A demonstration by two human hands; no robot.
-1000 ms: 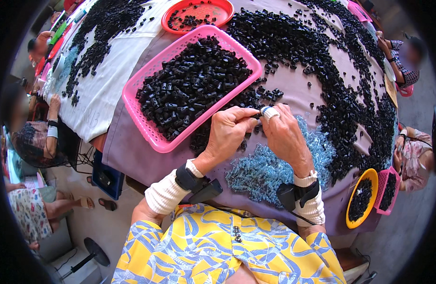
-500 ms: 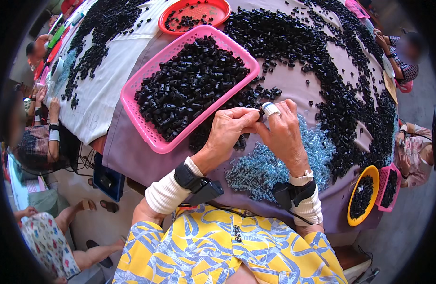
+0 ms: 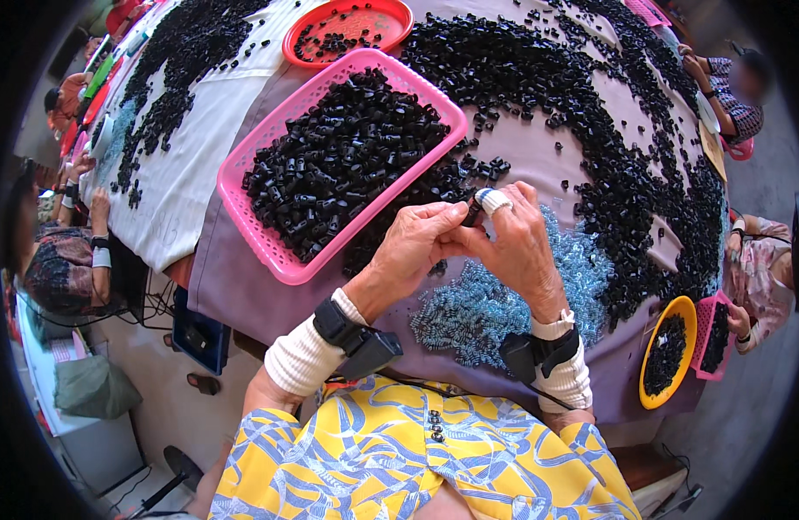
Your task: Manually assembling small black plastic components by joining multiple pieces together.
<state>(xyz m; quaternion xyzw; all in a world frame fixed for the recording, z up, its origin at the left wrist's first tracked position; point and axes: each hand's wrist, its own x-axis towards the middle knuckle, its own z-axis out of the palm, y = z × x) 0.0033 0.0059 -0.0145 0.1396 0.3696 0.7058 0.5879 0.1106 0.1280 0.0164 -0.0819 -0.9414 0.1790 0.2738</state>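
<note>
My left hand [image 3: 408, 249] and my right hand [image 3: 522, 238] meet above the table, fingertips pinched round a small black plastic piece [image 3: 475, 213]. Fingers cover most of that piece. A white band with blue stripes wraps one finger of my right hand. Under and beside my right hand spreads a heap of small bluish metal springs [image 3: 477, 316]. To the left of my hands stands a pink basket [image 3: 254, 234], filled with short black plastic cylinders [image 3: 343, 160]. More loose black pieces [image 3: 512, 69] lie beyond my fingers and curve round to the right.
At the back, a red tray [image 3: 405, 35] holds scattered black pieces. Near the right edge are a yellow tray [image 3: 646, 373] and a small pink basket [image 3: 703, 374], both with black pieces. A white cloth [image 3: 200, 147] covers the left side. Other people sit on both sides.
My fingers have shifted slightly and more of the black piece shows. At right, another person's hand now reaches the small pink basket. A person at lower left has gone from view.
</note>
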